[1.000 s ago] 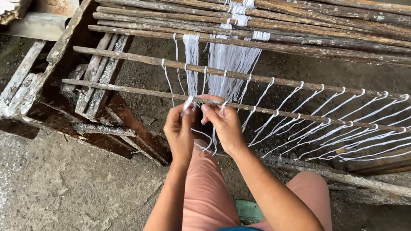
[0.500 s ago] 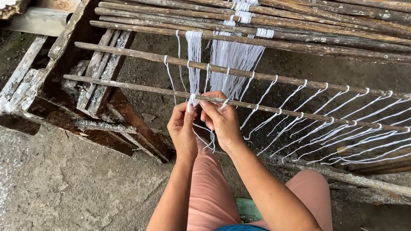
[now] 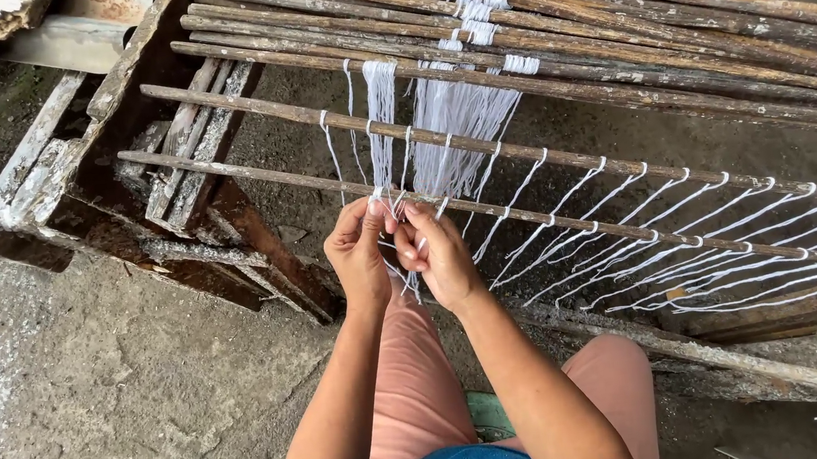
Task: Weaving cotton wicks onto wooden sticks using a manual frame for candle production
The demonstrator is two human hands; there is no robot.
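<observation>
Open gaps run between the two lower wooden rods [image 3: 561, 150] left of the fingers [image 3: 379, 214], while rightward white strings [image 3: 628, 228] cross them and stacked poles [image 3: 609, 30] close the frame's far edge.

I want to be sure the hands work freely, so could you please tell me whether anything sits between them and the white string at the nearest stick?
Nothing visible does: the left hand and right hand already pinch the string just below the stick.

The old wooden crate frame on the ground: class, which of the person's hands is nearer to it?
Left. The left hand is beside the wooden crate frame; the right hand lies farther away.
</observation>
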